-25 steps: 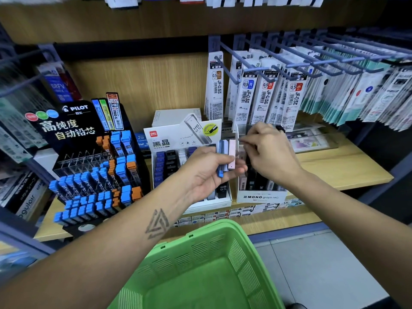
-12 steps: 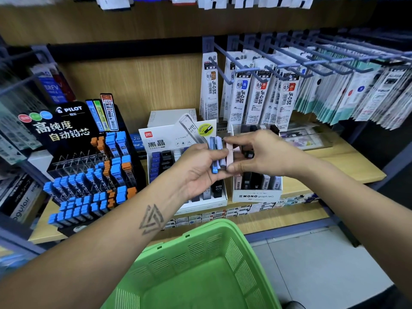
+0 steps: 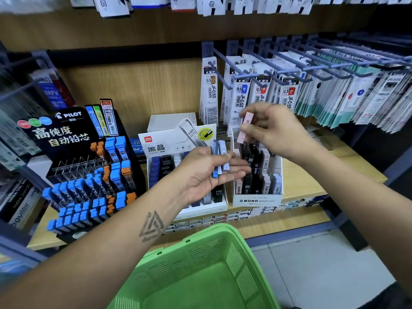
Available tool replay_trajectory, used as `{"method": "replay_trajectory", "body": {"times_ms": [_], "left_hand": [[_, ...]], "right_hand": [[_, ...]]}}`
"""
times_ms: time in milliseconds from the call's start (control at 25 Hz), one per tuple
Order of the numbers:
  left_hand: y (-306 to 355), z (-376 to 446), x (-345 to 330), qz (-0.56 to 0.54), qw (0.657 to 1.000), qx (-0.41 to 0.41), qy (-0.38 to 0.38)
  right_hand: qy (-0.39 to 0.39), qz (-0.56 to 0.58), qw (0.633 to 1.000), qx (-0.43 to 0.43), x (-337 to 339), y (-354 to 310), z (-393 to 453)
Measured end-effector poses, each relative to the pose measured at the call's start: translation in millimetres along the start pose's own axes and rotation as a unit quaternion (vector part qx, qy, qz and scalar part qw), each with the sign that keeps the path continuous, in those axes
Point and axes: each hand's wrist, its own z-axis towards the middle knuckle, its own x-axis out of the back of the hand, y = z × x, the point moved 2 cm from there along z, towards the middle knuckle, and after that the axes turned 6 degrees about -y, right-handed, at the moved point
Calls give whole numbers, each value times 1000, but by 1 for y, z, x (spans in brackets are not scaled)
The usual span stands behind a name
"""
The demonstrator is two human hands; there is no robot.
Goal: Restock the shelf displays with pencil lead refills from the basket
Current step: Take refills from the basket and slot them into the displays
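Our right hand point(image 3: 276, 130) pinched a pink lead refill point(image 3: 244, 127) and held it up, tilted a bit, over the white MONO box point(image 3: 256, 198). Our left hand point(image 3: 207, 172) was held flat with straight fingers, and a few blue and pale refills point(image 3: 219, 160) lay across it. Its thumb was hard to see, so we could not tell if it pressed on them. The MONO box stood near the front edge of the wooden shelf point(image 3: 312, 186), just beside the deli box point(image 3: 178, 141). The black PILOT stand point(image 3: 66, 139) stood toward the left end of the shelf. The green basket point(image 3: 200, 275) was below our arms.
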Motion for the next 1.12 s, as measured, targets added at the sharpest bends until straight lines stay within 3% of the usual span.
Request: {"method": "replay_trajectory", "body": {"times_ms": [80, 200, 520, 880, 1120], "left_hand": [[-1, 0, -1, 8, 1000, -3, 1], [-2, 0, 0, 12, 1000, -4, 6], [-3, -1, 3, 27, 1000, -1, 5], [-2, -1, 5, 21, 1000, -1, -3], [-3, -1, 8, 27, 1000, -3, -10]], "right_hand": [[58, -64, 996, -9, 3, 9, 12], [44, -189, 981, -23, -5, 19, 26], [51, -254, 965, -40, -21, 21, 38], [126, -300, 942, -81, -35, 23, 42], [103, -379, 915, -87, -43, 32, 45]]}}
